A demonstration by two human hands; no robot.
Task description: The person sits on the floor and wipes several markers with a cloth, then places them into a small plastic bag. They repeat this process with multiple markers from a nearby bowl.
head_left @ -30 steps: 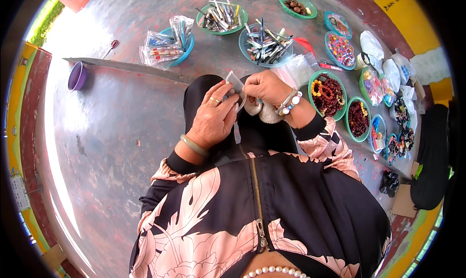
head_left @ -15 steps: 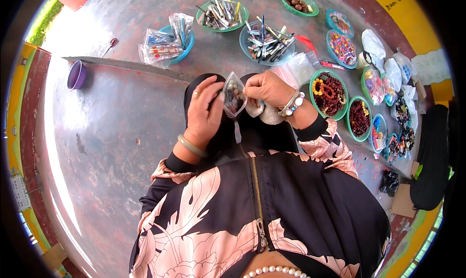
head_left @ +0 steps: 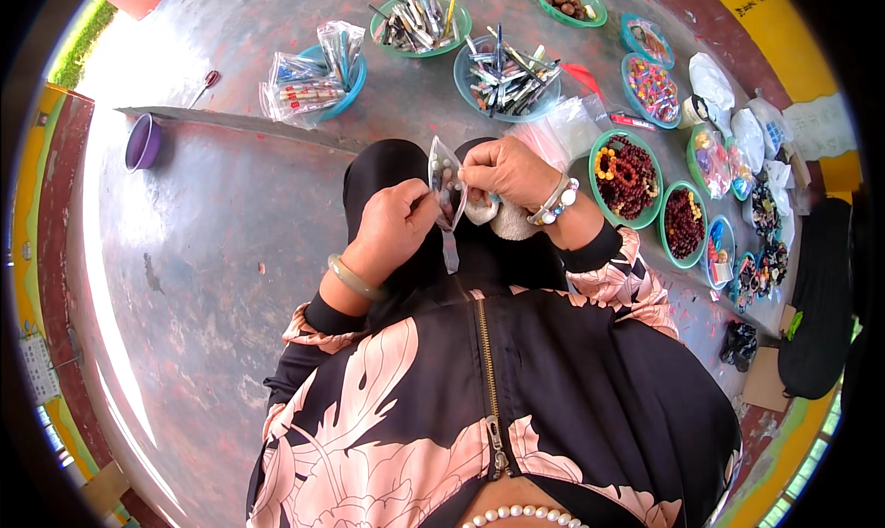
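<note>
A small clear plastic bag (head_left: pixel 446 189) with beads and a dark item inside stands upright above my lap. My left hand (head_left: pixel 395 225) has its fingers closed at the bag's left side, pinching the edge. My right hand (head_left: pixel 513 172) grips the opposite upper edge between thumb and bent fingers. A pale cloth-like thing (head_left: pixel 513 222) lies under my right hand by my right knee; its kind I cannot make out. Below the bag a grey strip (head_left: pixel 450 251) hangs between my legs.
Bowls of pens (head_left: pixel 507 78) stand ahead, beside bagged pens (head_left: pixel 304 90) in a blue bowl. To the right are bowls of dark red beads (head_left: pixel 625 182), flat plastic bags (head_left: pixel 567 130) and several bowls of colourful beads (head_left: pixel 653 90). A purple bowl (head_left: pixel 144 142) and scissors (head_left: pixel 206 85) lie left.
My left hand's fingers, spread beside the bag before, have closed onto its left edge. The bag has turned and looks narrower. My right hand keeps its grip in nearly the same place.
</note>
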